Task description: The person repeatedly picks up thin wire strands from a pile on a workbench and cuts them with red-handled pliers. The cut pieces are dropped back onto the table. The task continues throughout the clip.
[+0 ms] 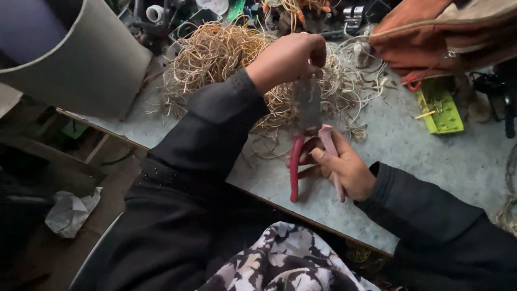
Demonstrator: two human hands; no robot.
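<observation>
My right hand grips red-handled pliers over the grey tabletop, jaws pointing up and away from me. My left hand is closed just above the plier jaws, fingers pinched on a piece of wire; the wire itself is blurred. Behind my left hand lies a big tangled heap of yellowish and white wires. Both arms wear dark sleeves.
A large grey cylinder stands at the table's left corner. An orange-brown bag lies at the back right, a green plastic piece below it. Mixed clutter lines the far edge. Crumpled paper is on the floor.
</observation>
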